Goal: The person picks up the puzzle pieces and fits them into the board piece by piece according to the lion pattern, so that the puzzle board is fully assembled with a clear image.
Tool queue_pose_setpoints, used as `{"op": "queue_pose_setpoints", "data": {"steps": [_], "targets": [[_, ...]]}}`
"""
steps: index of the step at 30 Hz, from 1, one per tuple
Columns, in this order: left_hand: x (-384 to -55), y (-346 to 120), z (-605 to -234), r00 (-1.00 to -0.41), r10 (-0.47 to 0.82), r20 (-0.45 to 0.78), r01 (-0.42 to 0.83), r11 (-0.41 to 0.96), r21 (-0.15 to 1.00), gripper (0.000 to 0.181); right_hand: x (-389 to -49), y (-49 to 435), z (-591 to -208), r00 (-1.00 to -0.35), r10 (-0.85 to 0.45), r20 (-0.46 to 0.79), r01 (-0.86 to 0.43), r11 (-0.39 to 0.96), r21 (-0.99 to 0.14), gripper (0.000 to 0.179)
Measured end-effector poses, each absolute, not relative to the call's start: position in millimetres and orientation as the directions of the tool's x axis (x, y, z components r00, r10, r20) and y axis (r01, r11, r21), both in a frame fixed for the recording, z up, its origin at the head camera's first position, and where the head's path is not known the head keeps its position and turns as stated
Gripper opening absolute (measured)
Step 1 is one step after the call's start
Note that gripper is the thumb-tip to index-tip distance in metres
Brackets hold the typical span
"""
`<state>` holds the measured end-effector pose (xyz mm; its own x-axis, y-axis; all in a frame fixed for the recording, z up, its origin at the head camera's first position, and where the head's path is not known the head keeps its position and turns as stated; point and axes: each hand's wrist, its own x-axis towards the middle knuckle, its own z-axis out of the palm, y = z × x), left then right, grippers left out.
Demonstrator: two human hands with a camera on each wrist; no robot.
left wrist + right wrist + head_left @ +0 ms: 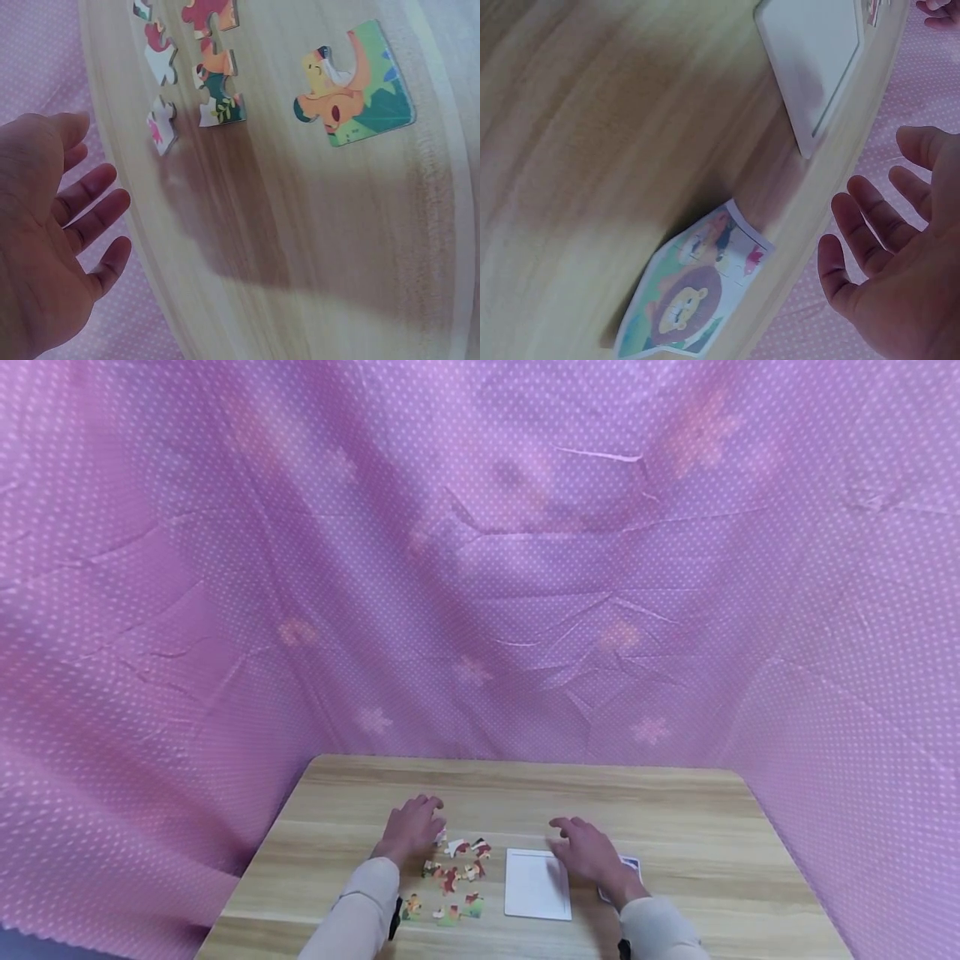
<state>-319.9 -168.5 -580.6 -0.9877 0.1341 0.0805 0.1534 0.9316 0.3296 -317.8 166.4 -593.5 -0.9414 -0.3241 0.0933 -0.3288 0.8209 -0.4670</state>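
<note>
My left hand point(411, 828) hovers above the table by the far left of a loose group of jigsaw pieces point(449, 882). Its fingers are loosely bent and hold nothing. In the left wrist view a corner piece point(379, 112) with green and orange print lies apart from several others. To the right of the pieces is a shallow white puzzle tray point(537, 889) with a raised rim. My right hand point(588, 853) hangs over the tray's right side, fingers relaxed, nothing in them. Partly hidden beneath that wrist lies a picture card point(686, 300) showing a lion.
A light wooden table point(697, 827) with rounded far corners carries everything. Pink dotted cloth point(480, 610) hangs behind it and along both sides. Bare wood shows behind the hands and to the right of the card.
</note>
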Motion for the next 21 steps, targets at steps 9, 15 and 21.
{"op": "queue_pose_setpoints", "data": {"steps": [9, 15, 21], "targets": [[-319.3, -170.1, -590.0, -0.992, 0.122, 0.036, 0.127, 0.935, 0.332, 0.032, -314.6, 166.1, -599.4, -0.935, -0.343, 0.086, -0.343, 0.821, -0.456, 0.035], [-315.8, -170.0, -596.3, -0.993, 0.115, 0.005, 0.111, 0.94, 0.324, 0.031, -312.9, 169.5, -606.2, -0.932, -0.352, 0.089, -0.354, 0.822, -0.446, 0.035], [-314.1, -169.7, -599.5, -0.995, 0.102, -0.022, 0.09, 0.946, 0.312, 0.033, -311.9, 172.8, -612.7, -0.931, -0.354, 0.088, -0.357, 0.832, -0.425, 0.034]]}}
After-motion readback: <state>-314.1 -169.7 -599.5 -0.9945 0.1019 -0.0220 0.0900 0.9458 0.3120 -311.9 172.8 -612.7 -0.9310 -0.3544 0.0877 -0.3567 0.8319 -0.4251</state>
